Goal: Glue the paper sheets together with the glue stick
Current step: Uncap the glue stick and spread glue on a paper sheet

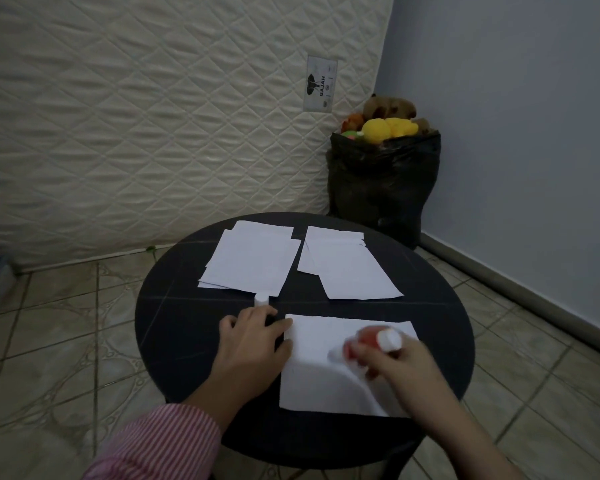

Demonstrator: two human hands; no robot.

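Left hand [253,337] flat, pinning paper sheet [326,386] edge | right hand [395,365] gripping glue stick [378,342]

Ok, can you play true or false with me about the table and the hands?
1. The right hand holds the glue stick. True.
2. The table is square and white. False: it is round and dark.
3. The left hand rests at the left edge of the near paper sheet. True.
4. Only one sheet lies on the table. False: two more paper piles lie farther back.
5. The white cap stands on the table. True.
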